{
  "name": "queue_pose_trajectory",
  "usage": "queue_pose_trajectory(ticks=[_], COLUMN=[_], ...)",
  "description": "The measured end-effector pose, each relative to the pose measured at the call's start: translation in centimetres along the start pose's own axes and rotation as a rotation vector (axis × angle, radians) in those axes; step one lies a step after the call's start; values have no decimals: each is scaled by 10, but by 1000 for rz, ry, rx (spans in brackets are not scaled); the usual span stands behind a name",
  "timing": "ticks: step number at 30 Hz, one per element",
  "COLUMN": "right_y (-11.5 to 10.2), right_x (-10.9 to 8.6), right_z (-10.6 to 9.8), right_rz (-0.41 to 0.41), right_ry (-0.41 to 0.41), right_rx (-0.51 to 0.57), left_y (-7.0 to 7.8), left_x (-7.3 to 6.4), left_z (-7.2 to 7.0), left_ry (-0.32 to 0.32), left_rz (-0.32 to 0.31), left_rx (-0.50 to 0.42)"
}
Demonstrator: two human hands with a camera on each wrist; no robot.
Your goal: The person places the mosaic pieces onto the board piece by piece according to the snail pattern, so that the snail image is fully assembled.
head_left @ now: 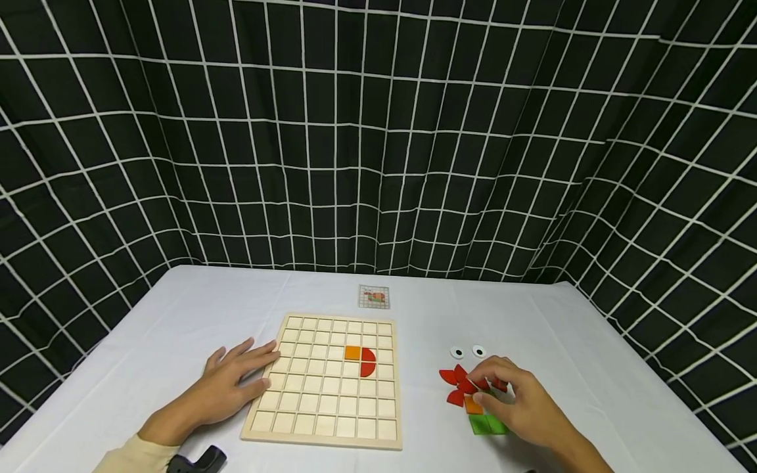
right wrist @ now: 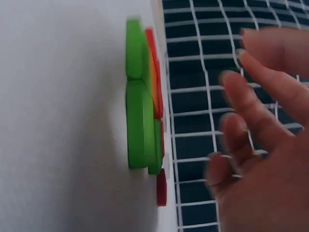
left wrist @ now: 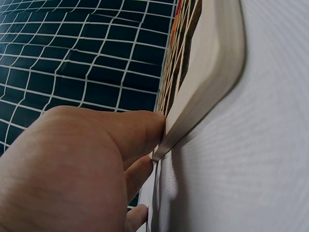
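Note:
A pale wooden grid board [head_left: 322,394] lies on the table. My left hand [head_left: 230,387] rests at its left edge with fingers extended, and the thumb touches the rim in the left wrist view. In the board's cells sit an orange square [head_left: 353,353] and two red quarter-circle tiles [head_left: 368,369]. My right hand [head_left: 520,401] hovers over a cluster of loose tiles, its fingers loosely bent. No tile shows in its grasp in the right wrist view. Below the hand are red tiles [head_left: 455,397], an orange tile [head_left: 473,405] and green tiles [right wrist: 138,123], partly hidden in the head view.
Two white eye discs [head_left: 457,353] lie just beyond the red tiles. Behind the board is a small picture card [head_left: 374,297] with a coloured pattern on a grid. A white cloth [head_left: 225,295] covers the table, and a black curtain with white grid lines [head_left: 355,131] surrounds it.

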State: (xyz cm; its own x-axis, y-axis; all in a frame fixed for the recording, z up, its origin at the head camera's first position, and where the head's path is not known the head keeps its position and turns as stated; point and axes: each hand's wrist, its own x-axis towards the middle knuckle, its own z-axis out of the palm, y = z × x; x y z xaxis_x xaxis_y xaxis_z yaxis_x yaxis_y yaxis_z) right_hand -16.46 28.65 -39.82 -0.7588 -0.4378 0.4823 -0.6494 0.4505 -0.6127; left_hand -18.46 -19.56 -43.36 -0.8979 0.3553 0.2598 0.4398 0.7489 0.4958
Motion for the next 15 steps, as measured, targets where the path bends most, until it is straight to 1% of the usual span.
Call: queue_pose_trajectory(ticks=[3, 6, 11, 15], right_y=[8, 15, 18, 18], right_x=[-7, -12, -12, -8], right_z=[-1, 0, 2, 3], right_rz=[22, 36, 77, 127], right_ry=[-56, -97, -116, -101], right_rx=[10, -16, -163, -280], left_y=[0, 1, 0, 0], left_x=[0, 0, 0, 1], left_z=[1, 0, -1, -1], left_ry=[-3, -7, -8, -7], left_rz=[3, 3, 0, -5], left_rx=[2, 4, 6, 8])
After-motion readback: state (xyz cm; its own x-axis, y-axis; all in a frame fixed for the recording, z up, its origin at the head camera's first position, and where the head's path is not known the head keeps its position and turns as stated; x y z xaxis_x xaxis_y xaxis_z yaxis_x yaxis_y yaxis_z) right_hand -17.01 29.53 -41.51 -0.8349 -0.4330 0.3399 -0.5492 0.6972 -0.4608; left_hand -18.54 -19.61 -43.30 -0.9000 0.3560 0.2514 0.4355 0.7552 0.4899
